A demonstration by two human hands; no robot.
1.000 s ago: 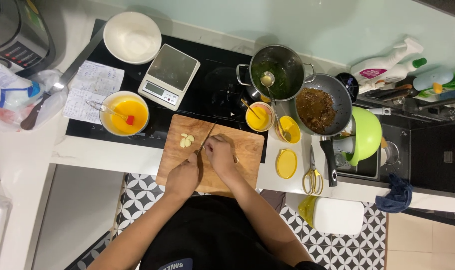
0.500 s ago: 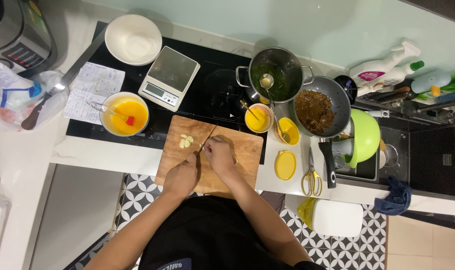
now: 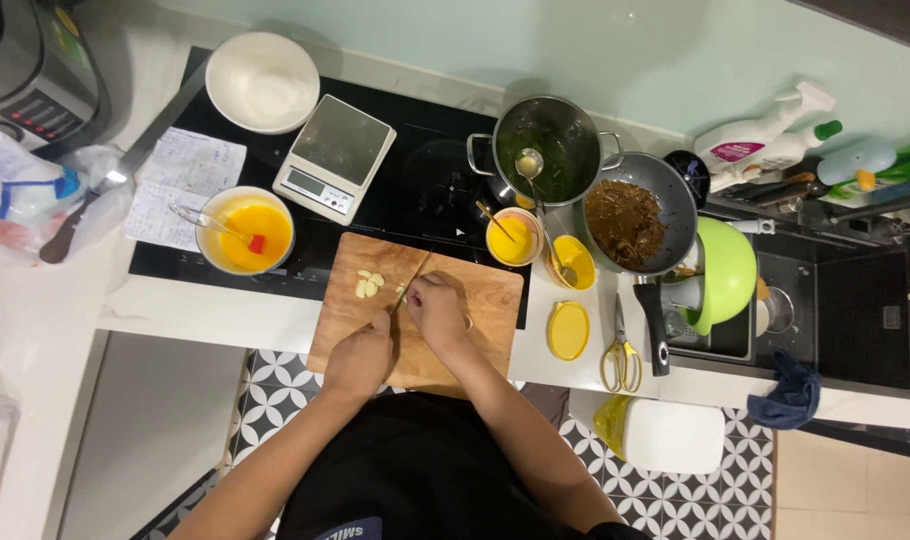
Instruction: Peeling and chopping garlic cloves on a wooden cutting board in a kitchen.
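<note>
My right hand (image 3: 438,312) clenched round a knife (image 3: 416,271), blade tilted over the wooden cutting board (image 3: 480,305) | my left hand (image 3: 360,355) curled, fingertips pinning something too small to identify beside the blade | pale slices (image 3: 368,284) piled near the board's far-left corner | yellow lid (image 3: 568,330) just right of board

The cutting board (image 3: 475,310) is matt, grained wood. Behind it the cooktop (image 3: 425,190) is glossy black glass, carrying a shiny steel pot (image 3: 585,130) (its rim gleams) and a brushed-metal scale (image 3: 340,150). Left of the board lies paper (image 3: 180,185).
</note>
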